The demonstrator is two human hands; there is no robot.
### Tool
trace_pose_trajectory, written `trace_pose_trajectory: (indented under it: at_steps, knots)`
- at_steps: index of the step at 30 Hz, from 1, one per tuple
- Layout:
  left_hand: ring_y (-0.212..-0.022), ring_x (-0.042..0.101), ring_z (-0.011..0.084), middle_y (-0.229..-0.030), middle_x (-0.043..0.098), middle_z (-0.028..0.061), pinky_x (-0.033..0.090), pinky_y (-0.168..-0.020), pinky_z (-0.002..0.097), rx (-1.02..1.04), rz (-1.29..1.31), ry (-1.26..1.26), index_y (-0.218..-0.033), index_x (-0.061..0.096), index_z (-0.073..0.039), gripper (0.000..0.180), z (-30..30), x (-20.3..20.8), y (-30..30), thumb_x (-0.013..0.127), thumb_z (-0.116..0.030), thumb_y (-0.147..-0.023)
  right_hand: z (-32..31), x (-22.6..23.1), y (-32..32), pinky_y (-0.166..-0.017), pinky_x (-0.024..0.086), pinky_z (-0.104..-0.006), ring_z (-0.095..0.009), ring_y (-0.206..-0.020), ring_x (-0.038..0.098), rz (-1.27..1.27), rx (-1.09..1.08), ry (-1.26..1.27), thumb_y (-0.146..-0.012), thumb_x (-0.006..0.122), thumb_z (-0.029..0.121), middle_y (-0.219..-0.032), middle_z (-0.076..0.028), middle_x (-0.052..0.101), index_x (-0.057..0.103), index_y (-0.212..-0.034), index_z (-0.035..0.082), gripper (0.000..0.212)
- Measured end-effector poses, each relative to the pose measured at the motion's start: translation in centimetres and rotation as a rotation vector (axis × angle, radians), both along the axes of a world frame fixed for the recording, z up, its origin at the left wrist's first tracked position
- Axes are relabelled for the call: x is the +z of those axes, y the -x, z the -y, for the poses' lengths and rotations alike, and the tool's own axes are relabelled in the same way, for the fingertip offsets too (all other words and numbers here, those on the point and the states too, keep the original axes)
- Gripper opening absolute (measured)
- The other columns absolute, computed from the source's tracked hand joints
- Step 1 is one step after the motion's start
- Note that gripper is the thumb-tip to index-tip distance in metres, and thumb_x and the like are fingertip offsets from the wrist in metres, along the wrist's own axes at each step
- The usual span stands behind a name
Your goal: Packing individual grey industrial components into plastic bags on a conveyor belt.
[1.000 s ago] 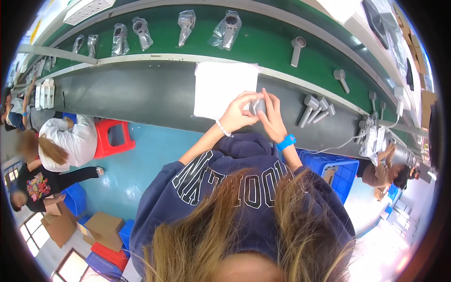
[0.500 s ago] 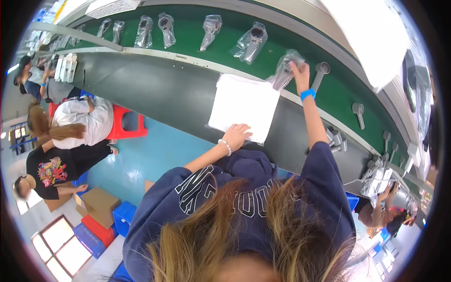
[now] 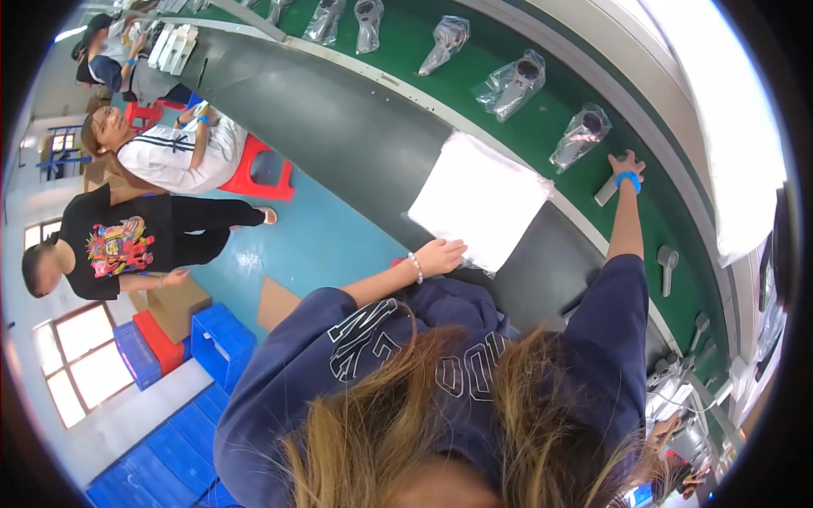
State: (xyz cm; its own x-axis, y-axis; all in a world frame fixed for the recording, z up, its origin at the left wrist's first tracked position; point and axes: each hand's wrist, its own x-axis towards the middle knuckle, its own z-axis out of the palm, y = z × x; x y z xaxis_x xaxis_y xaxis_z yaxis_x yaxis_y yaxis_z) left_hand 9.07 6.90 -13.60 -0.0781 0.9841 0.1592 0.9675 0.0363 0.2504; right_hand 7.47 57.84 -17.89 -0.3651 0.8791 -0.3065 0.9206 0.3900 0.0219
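Note:
My left hand [image 3: 440, 256] is at the near left corner of a stack of white plastic bags [image 3: 483, 199], its fingers bent together over the edge. The thumb is hidden. On the green belt, my right hand [image 3: 627, 168] closes over the head of a grey handheld fan [image 3: 605, 192], with the handle showing below the fingers. Just left of that hand lies a fan in a clear bag [image 3: 582, 137]. An unbagged grey fan [image 3: 668, 267] rests farther right along the belt.
Several bagged fans line the green belt [image 3: 546, 114] to the left. The grey table [image 3: 339, 106] runs beside it. A person in white [image 3: 182, 157] sits on a red stool [image 3: 269, 173]; another in black [image 3: 127, 241] stands near blue crates [image 3: 222, 339].
My right hand has let go of the bagged fan, now on the belt, and moved right onto the unbagged one. My left hand's fingers have drawn together. The view has turned.

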Motion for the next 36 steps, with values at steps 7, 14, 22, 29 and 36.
trace_pose_trajectory:
  at_steps: [7,14,22,29,36]
  knots:
    - [-0.074,0.057,0.0199,-0.080,0.051,0.0061,0.048,-0.057,0.0303,0.085,0.281,0.241,-0.079,0.049,-0.008,0.009,-1.2,1.0,0.4,0.051,-0.013,-0.072,-0.2,-2.0,-3.2,-0.088,0.039,-0.0384,-0.030,-0.106,0.044,-0.785,0.253,-0.115,-0.071,0.067,0.022,-0.112,-0.016,0.048,0.050,-0.110,0.013,0.044]
    - [-0.083,0.056,0.0211,-0.085,0.053,0.0074,0.049,-0.065,0.0308,0.131,0.437,0.182,-0.079,0.051,-0.005,0.010,-1.7,1.2,1.4,0.051,-0.008,-0.070,5.6,2.8,-4.5,-0.077,0.041,-0.0273,-0.016,-0.084,0.051,-1.443,-0.234,0.242,-0.074,0.070,0.021,-0.097,-0.008,0.053,0.053,-0.098,0.004,0.034]
    - [-0.082,0.055,0.0194,-0.084,0.057,0.0036,0.048,-0.067,0.0311,0.361,0.565,0.048,-0.082,0.058,-0.008,0.014,-3.9,2.4,3.0,0.054,-0.007,-0.069,12.3,3.8,-5.9,-0.064,0.041,-0.0276,-0.015,-0.082,0.050,-1.190,-0.537,0.414,-0.075,0.063,0.048,-0.096,-0.006,0.051,0.048,-0.108,0.005,0.056]
    - [-0.074,0.057,0.0220,-0.075,0.055,0.0054,0.047,-0.057,0.0347,0.369,0.334,0.171,-0.084,0.052,-0.008,0.013,-3.1,2.4,4.0,0.050,-0.008,-0.071,17.0,3.7,-8.6,-0.102,0.032,-0.0399,-0.032,-0.114,0.042,-1.689,-1.022,1.397,-0.086,0.054,0.027,-0.125,-0.018,0.041,0.039,-0.122,-0.004,0.050]
    - [-0.089,0.057,0.0256,-0.096,0.055,0.0078,0.047,-0.071,0.0387,0.423,0.633,0.162,-0.100,0.052,-0.009,0.024,-2.0,-0.7,2.5,0.051,-0.011,-0.076,25.2,9.0,-13.1,-0.108,0.019,-0.0468,-0.025,-0.122,0.035,-1.607,-0.456,1.638,-0.080,0.053,0.011,-0.134,-0.010,0.034,0.032,-0.128,0.001,0.054]
